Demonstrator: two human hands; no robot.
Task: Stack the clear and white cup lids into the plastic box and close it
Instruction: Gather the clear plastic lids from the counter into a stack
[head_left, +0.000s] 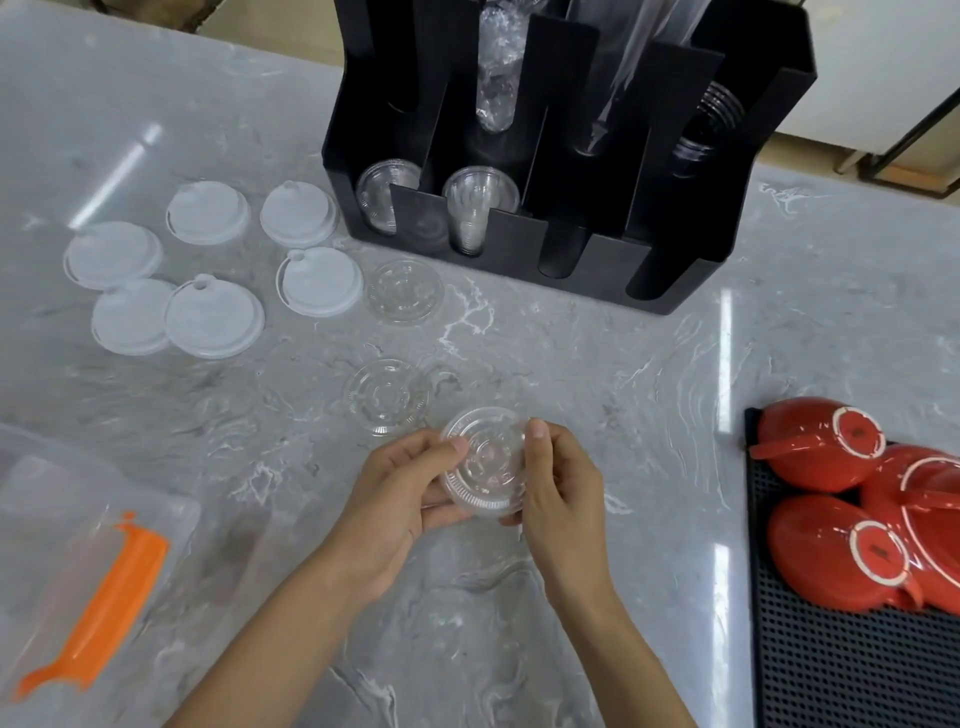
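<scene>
My left hand (402, 488) and my right hand (563, 493) both grip a small stack of clear cup lids (485, 462) just above the marble counter, near its middle. Two more clear lids lie flat beyond the hands, one close (387, 397) and one farther back (405, 292). Several white lids (213, 317) are spread on the counter at the left. The clear plastic box (62, 519) with an orange latch (98, 597) sits at the lower left, partly cut off by the frame.
A black cup and lid organizer (566, 156) holding clear cups stands at the back centre. Red cups (841, 519) lie upside down on a black perforated mat (841, 675) at the right edge. The grey marble counter (649, 395) spreads under everything.
</scene>
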